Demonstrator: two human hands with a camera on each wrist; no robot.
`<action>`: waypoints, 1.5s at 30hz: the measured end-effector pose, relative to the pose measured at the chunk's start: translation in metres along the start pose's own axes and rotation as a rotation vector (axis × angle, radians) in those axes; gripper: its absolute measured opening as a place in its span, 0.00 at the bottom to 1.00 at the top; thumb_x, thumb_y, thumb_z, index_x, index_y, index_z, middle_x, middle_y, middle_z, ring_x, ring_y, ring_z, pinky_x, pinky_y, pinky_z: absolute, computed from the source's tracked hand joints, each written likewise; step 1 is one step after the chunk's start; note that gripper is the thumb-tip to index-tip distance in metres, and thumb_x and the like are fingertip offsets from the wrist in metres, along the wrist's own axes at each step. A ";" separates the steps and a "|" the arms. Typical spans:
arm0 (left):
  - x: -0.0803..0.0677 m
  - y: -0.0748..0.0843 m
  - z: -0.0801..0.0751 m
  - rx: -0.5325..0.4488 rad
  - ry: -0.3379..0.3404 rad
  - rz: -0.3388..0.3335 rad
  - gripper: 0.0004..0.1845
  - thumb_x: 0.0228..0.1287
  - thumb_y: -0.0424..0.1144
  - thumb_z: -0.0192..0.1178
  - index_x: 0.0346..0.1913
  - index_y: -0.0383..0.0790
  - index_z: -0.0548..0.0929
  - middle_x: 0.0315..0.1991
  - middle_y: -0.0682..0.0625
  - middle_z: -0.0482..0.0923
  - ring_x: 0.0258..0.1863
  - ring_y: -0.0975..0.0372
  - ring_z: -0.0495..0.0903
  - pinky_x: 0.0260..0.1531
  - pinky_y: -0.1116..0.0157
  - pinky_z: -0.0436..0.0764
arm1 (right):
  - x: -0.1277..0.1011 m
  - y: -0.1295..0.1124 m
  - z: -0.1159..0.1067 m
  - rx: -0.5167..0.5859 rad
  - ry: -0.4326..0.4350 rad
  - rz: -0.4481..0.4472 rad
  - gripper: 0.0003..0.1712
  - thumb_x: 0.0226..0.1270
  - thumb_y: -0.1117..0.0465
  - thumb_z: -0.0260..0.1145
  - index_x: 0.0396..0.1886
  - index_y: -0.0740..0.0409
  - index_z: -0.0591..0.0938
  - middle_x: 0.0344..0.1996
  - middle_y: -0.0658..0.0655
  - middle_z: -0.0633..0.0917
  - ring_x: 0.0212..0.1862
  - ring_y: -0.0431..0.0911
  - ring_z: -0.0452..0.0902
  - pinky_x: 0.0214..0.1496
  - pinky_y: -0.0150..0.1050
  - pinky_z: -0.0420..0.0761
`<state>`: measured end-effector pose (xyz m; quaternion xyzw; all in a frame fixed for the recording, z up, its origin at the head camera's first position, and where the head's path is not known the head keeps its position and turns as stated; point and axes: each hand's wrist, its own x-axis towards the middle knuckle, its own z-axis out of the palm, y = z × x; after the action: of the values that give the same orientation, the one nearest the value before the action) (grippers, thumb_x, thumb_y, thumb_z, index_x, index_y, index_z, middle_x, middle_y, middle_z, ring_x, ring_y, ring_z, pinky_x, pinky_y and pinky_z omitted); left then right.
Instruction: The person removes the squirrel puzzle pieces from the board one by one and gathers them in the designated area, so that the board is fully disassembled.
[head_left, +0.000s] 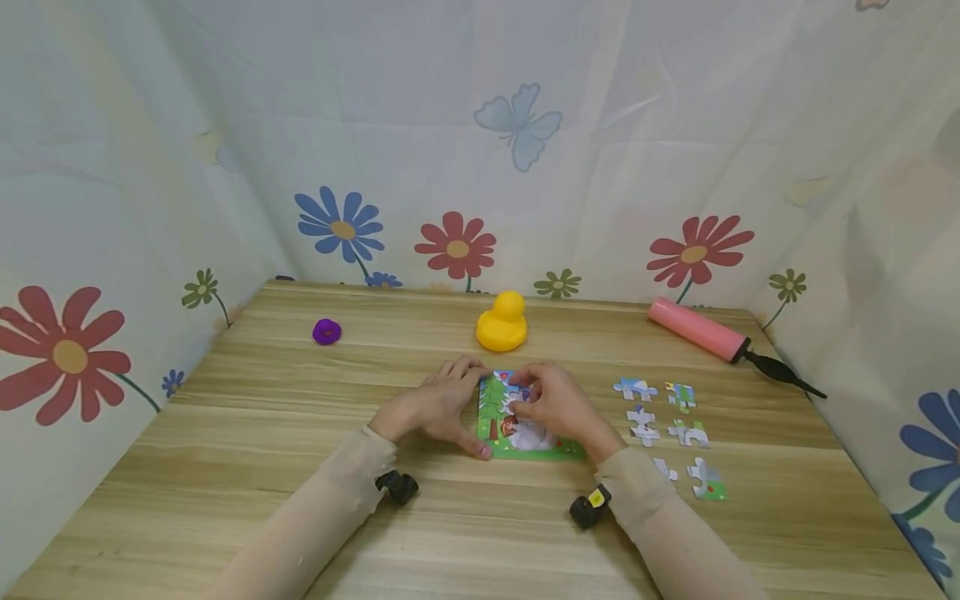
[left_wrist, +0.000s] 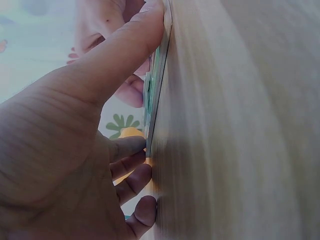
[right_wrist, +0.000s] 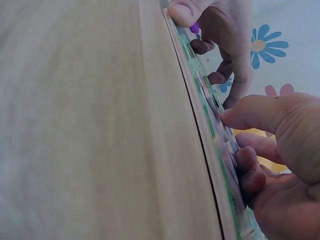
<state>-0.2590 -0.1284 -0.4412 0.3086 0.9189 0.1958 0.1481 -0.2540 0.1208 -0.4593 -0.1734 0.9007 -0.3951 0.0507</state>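
Observation:
A small picture puzzle (head_left: 491, 429) with a green border lies flat, showing a tree and a white figure. My left hand (head_left: 442, 408) is spread along its left side, thumb at the near corner and fingertips by the far corner. In the left wrist view, the thumb (left_wrist: 127, 47) lies along the board's edge (left_wrist: 159, 85). My right hand (head_left: 558, 408) bends over the picture, its thumb and fingers pinching a puzzle piece (head_left: 519, 398) at the surface, mostly hidden by the fingers. Right wrist view: the right thumb tip (right_wrist: 230, 117) touches the puzzle's top.
Several loose puzzle pieces (head_left: 642, 425) lie right of the board, one partly behind the right wrist. A yellow rubber duck (head_left: 502, 325) sits behind the puzzle. A purple ring-like object (head_left: 327, 332) is at the back left, a pink hand pump (head_left: 697, 329) at the back right.

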 end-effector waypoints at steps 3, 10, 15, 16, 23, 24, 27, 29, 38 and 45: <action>-0.001 0.000 0.000 0.003 0.000 -0.002 0.72 0.51 0.68 0.86 0.89 0.38 0.57 0.86 0.41 0.54 0.81 0.46 0.60 0.82 0.41 0.64 | 0.000 -0.001 -0.001 0.005 -0.007 -0.003 0.21 0.69 0.64 0.82 0.59 0.61 0.89 0.44 0.56 0.86 0.38 0.45 0.77 0.36 0.34 0.77; -0.001 0.000 -0.001 0.010 0.005 -0.004 0.72 0.49 0.69 0.86 0.89 0.39 0.58 0.86 0.41 0.54 0.81 0.46 0.59 0.83 0.41 0.63 | -0.001 -0.002 -0.005 0.017 -0.008 -0.037 0.22 0.68 0.63 0.83 0.60 0.60 0.91 0.36 0.55 0.84 0.35 0.44 0.75 0.33 0.33 0.75; -0.001 0.000 0.000 0.005 0.001 -0.008 0.72 0.49 0.69 0.86 0.88 0.39 0.58 0.86 0.42 0.55 0.81 0.46 0.59 0.83 0.41 0.63 | -0.004 -0.003 -0.013 0.048 -0.002 -0.056 0.21 0.67 0.64 0.82 0.58 0.58 0.91 0.37 0.58 0.83 0.34 0.45 0.75 0.32 0.34 0.75; 0.000 -0.001 0.000 0.005 0.002 -0.007 0.72 0.49 0.69 0.86 0.88 0.39 0.58 0.86 0.42 0.55 0.81 0.46 0.59 0.83 0.41 0.63 | -0.005 -0.004 -0.016 0.048 0.000 -0.056 0.20 0.67 0.64 0.82 0.58 0.57 0.92 0.38 0.58 0.82 0.34 0.46 0.75 0.33 0.34 0.75; 0.000 0.000 0.000 0.006 -0.007 -0.008 0.72 0.50 0.69 0.86 0.89 0.41 0.58 0.86 0.41 0.54 0.83 0.46 0.57 0.84 0.40 0.61 | -0.011 -0.006 -0.046 0.046 0.043 -0.116 0.21 0.67 0.64 0.81 0.60 0.56 0.91 0.43 0.61 0.85 0.35 0.48 0.76 0.35 0.35 0.76; 0.000 0.000 0.000 0.006 -0.009 -0.010 0.72 0.50 0.69 0.86 0.89 0.41 0.58 0.87 0.42 0.54 0.83 0.46 0.57 0.84 0.40 0.61 | -0.012 -0.007 -0.051 0.040 0.055 -0.117 0.21 0.68 0.63 0.81 0.59 0.55 0.91 0.42 0.60 0.85 0.35 0.48 0.76 0.35 0.35 0.76; 0.000 0.000 0.000 0.006 -0.013 -0.018 0.72 0.49 0.69 0.86 0.89 0.41 0.58 0.87 0.42 0.53 0.83 0.46 0.57 0.85 0.41 0.61 | -0.015 -0.008 -0.065 0.038 0.080 -0.126 0.21 0.69 0.63 0.81 0.60 0.54 0.91 0.36 0.56 0.82 0.34 0.49 0.75 0.34 0.35 0.74; 0.000 -0.001 0.000 0.003 -0.013 -0.022 0.72 0.49 0.69 0.86 0.89 0.41 0.58 0.87 0.42 0.53 0.82 0.46 0.57 0.85 0.41 0.61 | -0.017 -0.009 -0.075 0.039 0.095 -0.137 0.21 0.69 0.64 0.80 0.61 0.54 0.91 0.33 0.57 0.79 0.33 0.49 0.74 0.32 0.35 0.73; 0.000 0.000 0.000 0.000 -0.012 -0.021 0.72 0.50 0.69 0.86 0.89 0.41 0.57 0.87 0.42 0.52 0.83 0.46 0.57 0.85 0.41 0.61 | -0.031 0.001 -0.108 0.031 0.130 -0.135 0.21 0.72 0.65 0.79 0.63 0.57 0.90 0.38 0.61 0.77 0.36 0.51 0.72 0.33 0.34 0.71; -0.001 0.001 -0.001 0.003 -0.023 -0.024 0.72 0.50 0.69 0.86 0.89 0.42 0.57 0.87 0.42 0.52 0.83 0.47 0.56 0.85 0.42 0.60 | -0.041 0.017 -0.124 -0.030 0.166 -0.112 0.22 0.73 0.66 0.78 0.64 0.58 0.89 0.39 0.60 0.78 0.39 0.51 0.73 0.37 0.34 0.74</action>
<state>-0.2585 -0.1285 -0.4394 0.2999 0.9211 0.1891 0.1606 -0.2487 0.2318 -0.3884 -0.1908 0.8967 -0.3965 -0.0487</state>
